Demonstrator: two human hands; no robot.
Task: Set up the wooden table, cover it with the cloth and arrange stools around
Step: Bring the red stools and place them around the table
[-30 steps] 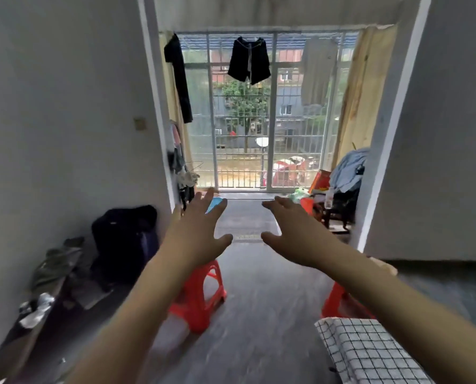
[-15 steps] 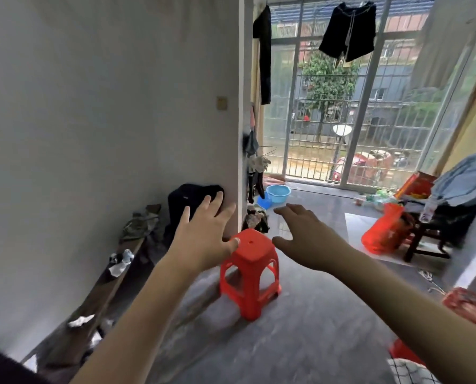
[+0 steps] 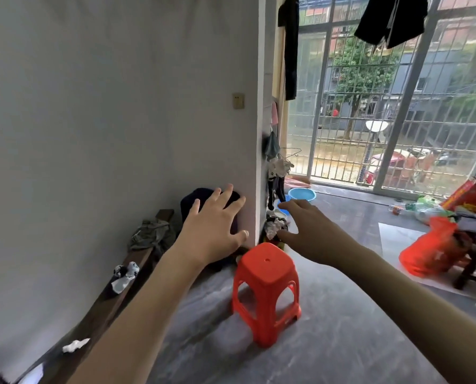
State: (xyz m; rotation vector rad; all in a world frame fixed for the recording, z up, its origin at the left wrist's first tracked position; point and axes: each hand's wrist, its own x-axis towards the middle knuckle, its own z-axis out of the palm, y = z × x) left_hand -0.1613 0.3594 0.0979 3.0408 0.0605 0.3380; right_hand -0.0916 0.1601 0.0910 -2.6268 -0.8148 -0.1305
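My left hand (image 3: 213, 230) and right hand (image 3: 313, 232) reach out spread wide, holding nothing — the red stool (image 3: 267, 289) stands on the grey floor (image 3: 342, 342) below and between them; table and cloth lie outside my frame.

two bare forearms are visible, with no sleeves, gloves, watch or rings. the left hand (image 3: 213, 231) and right hand (image 3: 311, 235) are bare; fingers (image 3: 225, 196) are unadorned.

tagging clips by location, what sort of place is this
Probably a lived-in home, a room opening onto a barred balcony: clothes hanging by the window grille, an orange plastic stool and a blue basin on the floor.
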